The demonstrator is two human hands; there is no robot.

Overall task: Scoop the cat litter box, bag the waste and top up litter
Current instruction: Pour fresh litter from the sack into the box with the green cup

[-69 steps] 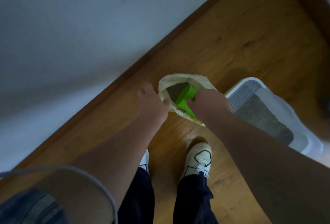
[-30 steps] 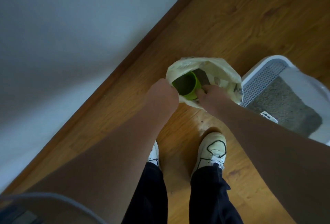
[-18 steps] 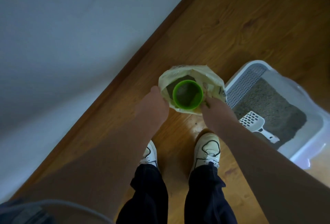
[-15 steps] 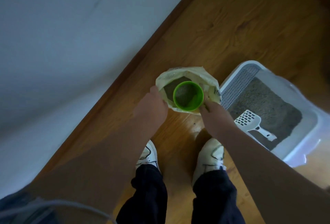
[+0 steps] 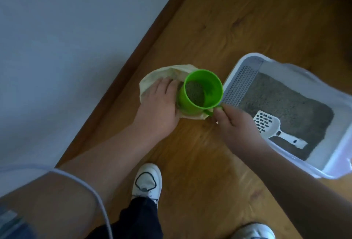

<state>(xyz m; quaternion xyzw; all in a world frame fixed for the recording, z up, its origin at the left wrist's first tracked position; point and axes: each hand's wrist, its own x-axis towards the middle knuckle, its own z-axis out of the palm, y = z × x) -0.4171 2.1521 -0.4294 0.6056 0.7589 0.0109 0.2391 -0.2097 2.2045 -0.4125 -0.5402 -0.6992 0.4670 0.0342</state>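
My left hand (image 5: pixel 159 110) lies on the mouth of the pale litter bag (image 5: pixel 150 80), which sits on the wooden floor (image 5: pixel 205 155) just right of the skirting board (image 5: pixel 148 35). Its fingers (image 5: pixel 165 88) are nearly straight and close together, pressing down on the bag's crumpled top with the tips toward the far side; I cannot tell whether the thumb nips the bag's edge below. My right hand (image 5: pixel 237 125) holds the green cup (image 5: pixel 214 90) by its small handle (only a stub of it shows): the thumb and curled fingers (image 5: pixel 219 113) are clamped on that handle at the cup's near right. The cup stands upright in the air over the right part of the bag's mouth, its side touching or almost touching my left fingers, and grey litter (image 5: pixel 194 93) fills its bottom. Just right of the cup is the white litter box (image 5: pixel 245 60), its perforated step along the left end and its own grey litter spread flat inside. A white slotted scoop (image 5: pixel 265 125) lies on that litter in the near part of the box, handle pointing right. My white shoe (image 5: pixel 147 179) stands on the floor nearer to me.
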